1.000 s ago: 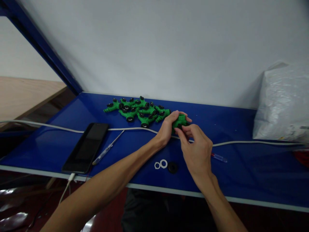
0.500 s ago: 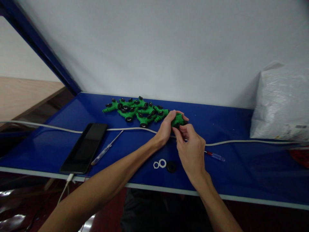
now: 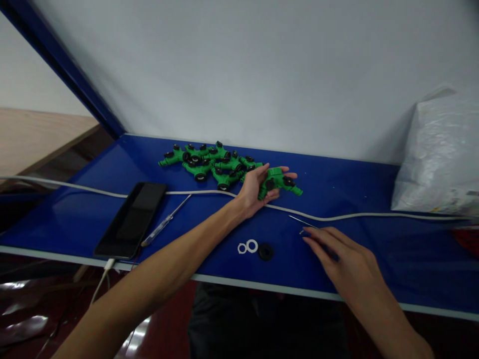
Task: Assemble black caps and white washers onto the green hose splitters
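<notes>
My left hand (image 3: pixel 253 188) is shut on a green Y-shaped hose fitting (image 3: pixel 280 181) with black caps, held just above the blue table (image 3: pixel 112 164), to the right of a pile of several like fittings (image 3: pixel 209 167). My right hand (image 3: pixel 339 254) lies flat with its fingers spread near the front edge, over a small screwdriver; only the screwdriver's thin metal shaft (image 3: pixel 299 221) shows past my fingertips. Two white rings (image 3: pixel 248 246) and a black washer (image 3: pixel 265 252) lie between my forearms.
A white cable (image 3: pixel 359 216) runs across the table. A dark phone (image 3: pixel 130 219) on a charging lead and a clear-handled screwdriver (image 3: pixel 164 225) lie at the left. A white plastic bag (image 3: pixel 441 154) stands at the right, against the grey wall.
My right hand has let go of the green fitting and dropped back right onto the screwdriver. My left hand has turned the fitting outward, so its spouts now show.
</notes>
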`<control>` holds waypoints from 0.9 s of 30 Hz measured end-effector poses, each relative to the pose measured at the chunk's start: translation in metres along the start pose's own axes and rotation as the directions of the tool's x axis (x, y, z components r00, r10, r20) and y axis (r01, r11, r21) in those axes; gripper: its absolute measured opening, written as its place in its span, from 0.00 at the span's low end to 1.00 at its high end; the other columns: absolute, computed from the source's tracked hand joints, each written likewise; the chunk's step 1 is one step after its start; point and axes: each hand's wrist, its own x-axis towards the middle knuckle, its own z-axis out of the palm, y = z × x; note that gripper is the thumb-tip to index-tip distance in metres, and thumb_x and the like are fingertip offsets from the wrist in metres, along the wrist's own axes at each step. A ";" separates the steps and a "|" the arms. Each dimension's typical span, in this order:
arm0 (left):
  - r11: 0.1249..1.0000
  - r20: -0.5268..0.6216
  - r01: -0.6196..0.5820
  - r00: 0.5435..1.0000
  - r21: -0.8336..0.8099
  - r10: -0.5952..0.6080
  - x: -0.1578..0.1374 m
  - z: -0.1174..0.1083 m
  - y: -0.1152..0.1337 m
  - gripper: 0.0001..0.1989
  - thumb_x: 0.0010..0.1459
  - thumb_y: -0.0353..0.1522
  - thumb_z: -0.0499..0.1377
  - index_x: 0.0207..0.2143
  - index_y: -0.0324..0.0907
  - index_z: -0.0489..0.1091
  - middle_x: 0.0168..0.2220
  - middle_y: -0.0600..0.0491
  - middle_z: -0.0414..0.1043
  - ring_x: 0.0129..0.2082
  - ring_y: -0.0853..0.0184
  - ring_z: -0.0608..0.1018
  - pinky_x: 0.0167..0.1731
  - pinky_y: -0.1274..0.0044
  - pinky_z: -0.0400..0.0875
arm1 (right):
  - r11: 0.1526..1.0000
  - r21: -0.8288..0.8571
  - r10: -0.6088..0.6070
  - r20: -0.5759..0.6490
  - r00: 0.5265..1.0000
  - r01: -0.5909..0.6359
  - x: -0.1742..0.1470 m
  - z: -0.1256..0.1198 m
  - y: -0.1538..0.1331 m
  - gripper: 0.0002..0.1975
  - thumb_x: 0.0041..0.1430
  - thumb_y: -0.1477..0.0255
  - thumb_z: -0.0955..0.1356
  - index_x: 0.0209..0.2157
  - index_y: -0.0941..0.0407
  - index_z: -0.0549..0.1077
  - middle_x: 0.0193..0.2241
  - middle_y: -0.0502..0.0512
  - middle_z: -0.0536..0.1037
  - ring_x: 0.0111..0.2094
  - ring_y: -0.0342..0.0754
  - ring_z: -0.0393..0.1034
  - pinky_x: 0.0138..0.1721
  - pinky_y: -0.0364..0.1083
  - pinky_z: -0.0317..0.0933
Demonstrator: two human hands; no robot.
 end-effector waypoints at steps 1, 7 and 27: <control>1.000 -0.004 0.002 1.000 -0.003 -0.002 0.000 0.000 0.001 0.20 0.69 0.37 0.47 0.46 0.35 0.75 0.38 0.40 0.82 0.14 0.75 0.60 0.16 0.80 0.55 | 1.000 0.005 0.013 -0.003 1.000 -0.013 0.001 0.004 -0.001 0.13 0.68 0.62 0.66 0.42 0.50 0.83 0.37 0.55 0.85 0.34 0.54 0.82 0.38 0.53 0.77; 1.000 -0.020 0.005 1.000 -0.001 -0.005 -0.001 0.000 0.006 0.19 0.67 0.36 0.49 0.44 0.33 0.76 0.39 0.39 0.82 0.13 0.76 0.60 0.15 0.79 0.56 | 0.998 0.034 0.049 0.009 0.999 -0.049 0.006 0.014 0.000 0.18 0.70 0.60 0.63 0.36 0.51 0.83 0.34 0.57 0.84 0.31 0.53 0.80 0.34 0.52 0.75; 0.999 -0.016 0.024 1.000 0.033 -0.023 0.000 -0.001 0.003 0.20 0.66 0.35 0.49 0.47 0.34 0.76 0.36 0.40 0.82 0.13 0.75 0.60 0.15 0.80 0.55 | 1.000 0.016 -0.021 0.237 0.971 0.018 -0.007 0.009 0.014 0.18 0.68 0.74 0.61 0.51 0.49 0.78 0.49 0.59 0.81 0.50 0.57 0.76 0.50 0.58 0.74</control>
